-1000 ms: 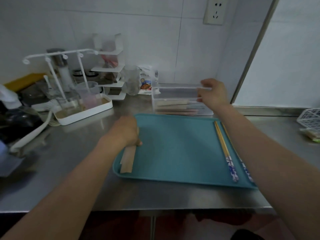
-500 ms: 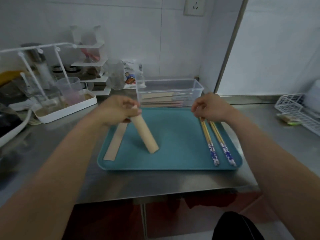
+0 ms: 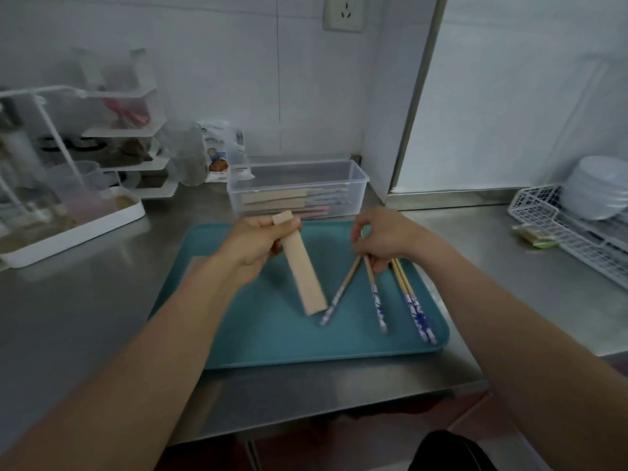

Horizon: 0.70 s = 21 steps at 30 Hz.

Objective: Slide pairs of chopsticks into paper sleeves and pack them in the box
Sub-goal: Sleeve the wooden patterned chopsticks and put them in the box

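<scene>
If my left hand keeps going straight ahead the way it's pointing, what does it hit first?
Probably the clear plastic box just past the tray's far edge. Your left hand, gripping the paper sleeve, points toward its front wall with nothing visible between, though depth is hard to judge.

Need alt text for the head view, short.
Over a teal tray, the left hand holds a paper sleeve and the right hand pinches two splayed chopsticks. Another pair lies on the tray; behind, a clear box holds sleeved pairs.

White tiled wall — socket above — steel counter, dim light
</scene>
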Tool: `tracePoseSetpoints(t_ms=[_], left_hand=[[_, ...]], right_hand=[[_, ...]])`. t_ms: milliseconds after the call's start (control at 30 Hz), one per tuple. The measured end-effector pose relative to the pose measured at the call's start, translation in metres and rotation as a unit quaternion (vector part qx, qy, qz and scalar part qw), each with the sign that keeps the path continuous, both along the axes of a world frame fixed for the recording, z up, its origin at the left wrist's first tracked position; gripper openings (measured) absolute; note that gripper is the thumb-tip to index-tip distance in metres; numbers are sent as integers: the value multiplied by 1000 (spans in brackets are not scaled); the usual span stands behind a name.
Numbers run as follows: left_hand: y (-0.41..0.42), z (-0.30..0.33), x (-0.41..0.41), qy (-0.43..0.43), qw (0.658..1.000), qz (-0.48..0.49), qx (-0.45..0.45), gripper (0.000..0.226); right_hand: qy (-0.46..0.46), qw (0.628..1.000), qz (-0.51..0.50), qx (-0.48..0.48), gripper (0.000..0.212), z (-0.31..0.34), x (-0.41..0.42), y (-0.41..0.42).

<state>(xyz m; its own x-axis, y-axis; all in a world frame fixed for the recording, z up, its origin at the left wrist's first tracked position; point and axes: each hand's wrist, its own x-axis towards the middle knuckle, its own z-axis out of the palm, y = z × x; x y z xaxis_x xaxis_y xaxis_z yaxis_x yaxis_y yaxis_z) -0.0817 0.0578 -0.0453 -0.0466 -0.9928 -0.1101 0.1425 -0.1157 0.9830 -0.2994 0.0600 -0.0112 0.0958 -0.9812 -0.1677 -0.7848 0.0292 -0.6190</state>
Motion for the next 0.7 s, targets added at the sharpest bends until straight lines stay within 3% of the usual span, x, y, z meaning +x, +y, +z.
tracePoseSetpoints(t_ms=[100, 200, 267, 333, 400, 500, 600, 700], left_hand=[[2, 3, 2, 57, 998, -18, -1, 11], [1, 7, 6, 140, 989, -30, 22, 18], [2, 9, 3, 193, 979, -20, 58, 19], [4, 12, 1, 203, 976, -11, 84, 18], [5, 14, 0, 185, 977, -32, 97, 18], [6, 16, -1, 198, 972, -69, 106, 12], [9, 17, -3, 221, 961, -105, 128, 15], [12, 17, 3, 189, 961, -144, 145, 23]], right_hand=[[-250, 968, 18, -3, 18, 15, -10, -1], [-535, 840, 76, 45, 28, 25, -2, -11], [-612, 786, 80, 50, 33, 21, 14, -18], [-622, 779, 69, 39, 26, 11, 30, -23], [-571, 818, 67, 9, 8, 2, 41, -25], [-509, 858, 59, -44, 23, -8, 44, -27], [-513, 853, 30, -89, 28, -11, 37, -29], [-554, 828, -4, -88, 26, -9, 27, -30]])
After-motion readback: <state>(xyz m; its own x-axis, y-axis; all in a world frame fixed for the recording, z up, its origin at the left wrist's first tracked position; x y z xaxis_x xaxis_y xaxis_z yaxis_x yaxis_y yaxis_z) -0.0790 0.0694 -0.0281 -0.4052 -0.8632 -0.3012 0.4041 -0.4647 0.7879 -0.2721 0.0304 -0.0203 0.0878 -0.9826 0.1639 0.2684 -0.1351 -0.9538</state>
